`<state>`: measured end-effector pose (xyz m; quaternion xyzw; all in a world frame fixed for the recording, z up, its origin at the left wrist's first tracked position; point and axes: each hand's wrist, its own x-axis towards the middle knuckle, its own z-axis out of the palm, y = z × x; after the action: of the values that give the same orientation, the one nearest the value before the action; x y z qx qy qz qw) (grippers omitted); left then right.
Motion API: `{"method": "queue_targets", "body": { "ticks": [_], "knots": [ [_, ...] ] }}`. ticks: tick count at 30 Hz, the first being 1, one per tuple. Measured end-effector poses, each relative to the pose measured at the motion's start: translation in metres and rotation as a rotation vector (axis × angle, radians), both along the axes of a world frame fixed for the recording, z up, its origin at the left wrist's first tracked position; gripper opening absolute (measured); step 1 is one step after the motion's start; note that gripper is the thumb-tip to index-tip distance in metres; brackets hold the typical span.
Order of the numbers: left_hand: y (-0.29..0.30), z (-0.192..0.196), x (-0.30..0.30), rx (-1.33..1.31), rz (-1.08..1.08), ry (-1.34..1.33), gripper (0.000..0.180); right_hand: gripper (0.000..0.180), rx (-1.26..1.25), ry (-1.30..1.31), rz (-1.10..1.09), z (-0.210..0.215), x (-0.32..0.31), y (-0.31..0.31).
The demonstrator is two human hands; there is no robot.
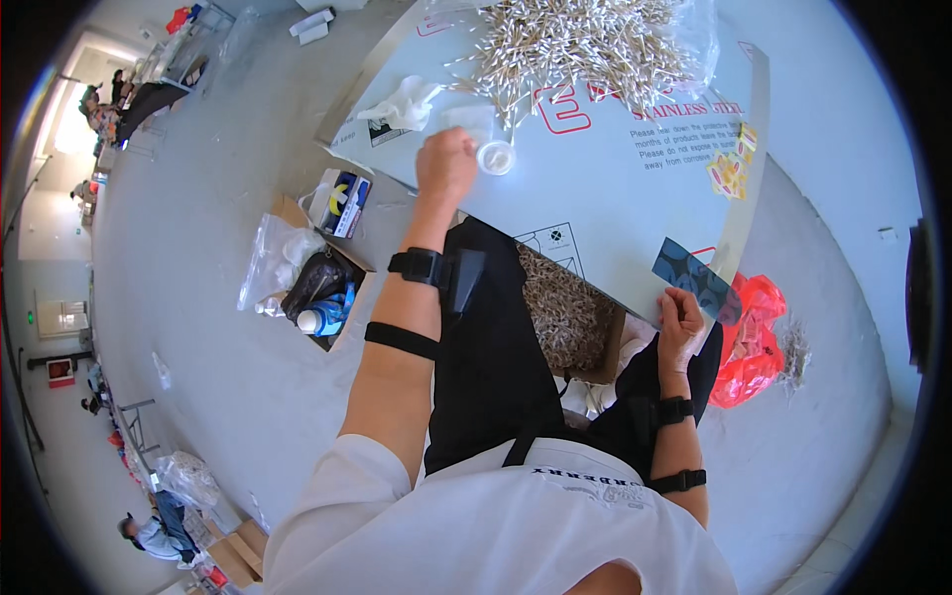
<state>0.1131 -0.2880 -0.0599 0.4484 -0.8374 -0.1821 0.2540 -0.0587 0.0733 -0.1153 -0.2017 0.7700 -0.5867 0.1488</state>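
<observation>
My left hand (446, 169) is closed in a fist over the near left part of the table, its fingers turned down and whatever they hold hidden. Just right of it sits a small round clear-and-white object (495, 157), and a small translucent plastic bag (470, 121) lies beyond the knuckles. At the table's near right edge, my right hand (680, 322) has its fingers pinched together beside a dark bluish film sheet (684, 270); I cannot make out anything between them. A large heap of thin white-tipped sticks, like cotton swabs (585, 50), covers the far side.
Grey protective film covers the table (585, 188). Yellow-and-white stickers (730, 175) and a crumpled white tissue (407, 103) lie on it. Below stands a carton of sticks (565, 317). A red plastic bag (751, 347) rests right; an open box (327, 288) with a bottle stands left.
</observation>
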Motion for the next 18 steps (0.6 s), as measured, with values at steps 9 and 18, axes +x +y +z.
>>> {"method": "queue_targets", "body": {
  "ticks": [9,18],
  "knots": [
    [-0.036,-0.019,-0.004,0.239,0.401,-0.077,0.023,0.002,0.045,0.039,-0.027,-0.004,0.000,0.003],
    [-0.061,-0.053,0.020,0.191,0.337,0.135,0.017,0.004,0.030,0.096,-0.006,-0.014,-0.003,0.002]
  ]
}}
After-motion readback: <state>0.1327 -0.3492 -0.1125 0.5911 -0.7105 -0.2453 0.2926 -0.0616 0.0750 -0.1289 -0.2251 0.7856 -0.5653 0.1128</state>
